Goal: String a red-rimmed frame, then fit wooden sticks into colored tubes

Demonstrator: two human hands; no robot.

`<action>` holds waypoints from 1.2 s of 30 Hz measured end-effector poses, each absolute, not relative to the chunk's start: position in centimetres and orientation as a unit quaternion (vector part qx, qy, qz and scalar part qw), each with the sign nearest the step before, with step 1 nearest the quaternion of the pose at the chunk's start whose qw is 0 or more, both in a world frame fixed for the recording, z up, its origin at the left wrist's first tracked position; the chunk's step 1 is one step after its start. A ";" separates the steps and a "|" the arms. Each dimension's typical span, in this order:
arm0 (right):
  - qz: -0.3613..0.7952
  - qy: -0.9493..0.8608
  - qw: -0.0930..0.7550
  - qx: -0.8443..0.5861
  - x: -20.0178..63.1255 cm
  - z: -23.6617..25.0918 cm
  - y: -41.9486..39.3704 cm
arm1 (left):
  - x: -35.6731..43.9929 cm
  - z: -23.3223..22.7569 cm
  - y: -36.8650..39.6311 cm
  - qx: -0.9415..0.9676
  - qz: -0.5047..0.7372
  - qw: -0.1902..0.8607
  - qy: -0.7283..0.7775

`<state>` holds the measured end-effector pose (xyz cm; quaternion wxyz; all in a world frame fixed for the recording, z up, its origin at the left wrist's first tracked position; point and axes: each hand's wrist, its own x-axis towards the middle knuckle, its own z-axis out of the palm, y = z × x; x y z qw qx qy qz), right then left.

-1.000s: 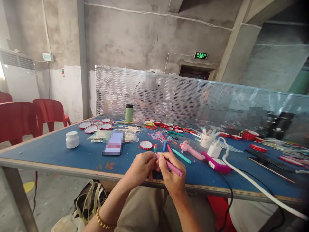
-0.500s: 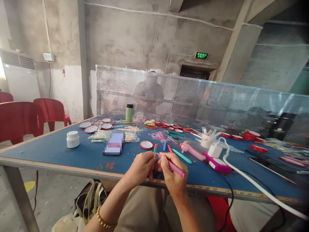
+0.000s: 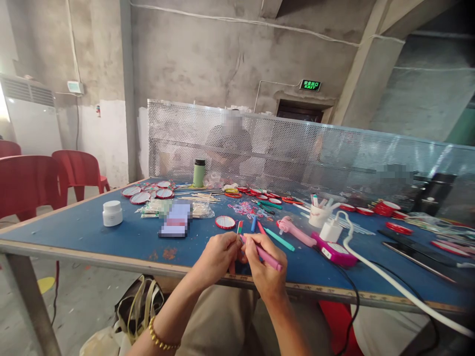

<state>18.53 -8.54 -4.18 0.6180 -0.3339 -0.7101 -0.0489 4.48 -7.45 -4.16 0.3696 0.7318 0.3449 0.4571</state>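
My right hand [image 3: 264, 264] is closed around a pink marker pen [image 3: 270, 258], its tip pointing up and left toward my other hand. Pinched in my left hand [image 3: 219, 254] is a small stick with red, green and white bands [image 3: 240, 228]; fingers hide its lower part. Both hands meet at the table's front edge. Just beyond them lie a round white disc with a red rim [image 3: 224, 222], a blue marker [image 3: 254, 224], a red marker [image 3: 261, 228] and a teal marker [image 3: 280, 239].
A pink handheld fan [image 3: 297, 231], a magenta box [image 3: 336, 252], a white charger [image 3: 330, 231] with cable and a paper cup of pens [image 3: 318, 216] stand right. Left are a phone [image 3: 175, 220] and white jar [image 3: 112, 213]. A perforated metal screen [image 3: 178, 138] backs the table [image 3: 81, 237].
The pink marker and my right hand have shifted very slightly left. My left hand keeps its hold on the banded stick, with almost no movement.
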 end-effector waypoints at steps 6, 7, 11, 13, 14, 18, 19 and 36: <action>-0.054 -0.707 0.620 -0.336 18.5 -4.1 -8.6 | 4.5 -4.2 -7.4 0.729 0.458 0.372 0.346; -0.053 -0.707 0.621 -0.335 18.5 -4.1 -8.6 | 4.5 -4.2 -7.4 0.729 0.459 0.372 0.347; -0.041 -0.694 0.634 -0.339 18.5 -4.2 -8.6 | 4.5 -4.1 -7.6 0.727 0.457 0.378 0.348; -0.041 -0.693 0.634 -0.340 18.5 -4.2 -8.6 | 4.5 -4.0 -7.6 0.727 0.455 0.380 0.347; -0.044 -0.695 0.632 -0.340 18.5 -4.2 -8.6 | 4.5 -4.0 -7.6 0.727 0.455 0.379 0.347; -0.052 -0.702 0.625 -0.337 18.4 -4.1 -8.7 | 4.5 -4.0 -7.5 0.728 0.455 0.375 0.350; -0.051 -0.703 0.625 -0.337 18.4 -4.1 -8.7 | 4.5 -4.0 -7.5 0.727 0.455 0.375 0.351; -0.043 -0.698 0.628 -0.340 18.5 -4.2 -8.7 | 4.5 -4.2 -7.3 0.728 0.456 0.378 0.345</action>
